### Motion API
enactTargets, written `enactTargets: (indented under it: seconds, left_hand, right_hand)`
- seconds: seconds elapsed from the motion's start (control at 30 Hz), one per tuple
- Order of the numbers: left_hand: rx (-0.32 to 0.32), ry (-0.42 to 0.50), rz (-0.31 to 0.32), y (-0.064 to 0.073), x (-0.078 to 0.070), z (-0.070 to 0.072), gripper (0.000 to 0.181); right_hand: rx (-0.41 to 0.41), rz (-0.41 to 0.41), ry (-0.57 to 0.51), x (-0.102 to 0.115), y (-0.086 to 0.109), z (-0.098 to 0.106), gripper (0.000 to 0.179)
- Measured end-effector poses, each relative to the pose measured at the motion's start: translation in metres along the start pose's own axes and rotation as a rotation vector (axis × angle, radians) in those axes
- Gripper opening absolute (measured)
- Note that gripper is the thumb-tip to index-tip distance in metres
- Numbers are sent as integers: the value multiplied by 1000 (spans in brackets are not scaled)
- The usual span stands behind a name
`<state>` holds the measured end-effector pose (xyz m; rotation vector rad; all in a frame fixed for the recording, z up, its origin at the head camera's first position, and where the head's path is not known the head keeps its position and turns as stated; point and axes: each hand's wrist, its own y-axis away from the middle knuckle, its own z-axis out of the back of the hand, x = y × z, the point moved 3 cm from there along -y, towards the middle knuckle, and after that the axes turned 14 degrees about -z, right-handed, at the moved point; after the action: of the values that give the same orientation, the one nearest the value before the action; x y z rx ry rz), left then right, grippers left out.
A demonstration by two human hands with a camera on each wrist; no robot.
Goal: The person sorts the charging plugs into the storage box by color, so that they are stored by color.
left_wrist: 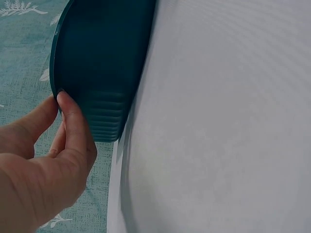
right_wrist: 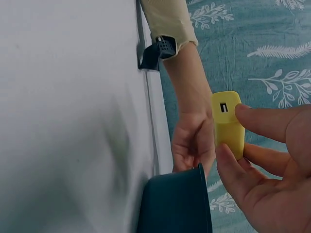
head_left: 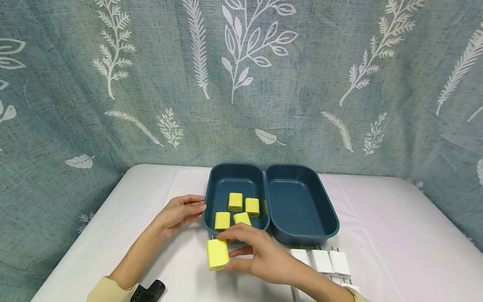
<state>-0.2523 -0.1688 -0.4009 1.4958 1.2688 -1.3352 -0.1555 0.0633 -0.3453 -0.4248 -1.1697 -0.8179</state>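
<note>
My right hand (head_left: 260,253) pinches a yellow USB wall charger (head_left: 217,254) between thumb and fingers, just in front of the left blue bin (head_left: 206,218). Its USB port faces the camera in the right wrist view, where the charger (right_wrist: 228,131) is held clear of the table. With thumb and fingertips, my left hand (head_left: 183,214) grips the left rim of that bin; the left wrist view shows the hand (left_wrist: 58,160) pinching the edge of the bin (left_wrist: 97,63). Several yellow chargers (head_left: 235,202) lie inside the left bin, one partly hidden behind my right hand.
A second blue bin (head_left: 328,201) stands against the right side of the first, with nothing seen inside. Several white chargers (head_left: 339,263) lie in front of it, partly covered by my right forearm. A patterned curtain (head_left: 226,126) hangs behind the white-covered table (head_left: 381,235).
</note>
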Motion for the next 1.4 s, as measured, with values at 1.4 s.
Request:
enactTargets:
  seconds: [1.4]
  left_hand:
    - [-10, 23, 20, -1, 1, 1, 43]
  right_hand:
    - [-314, -26, 224, -8, -65, 41, 47]
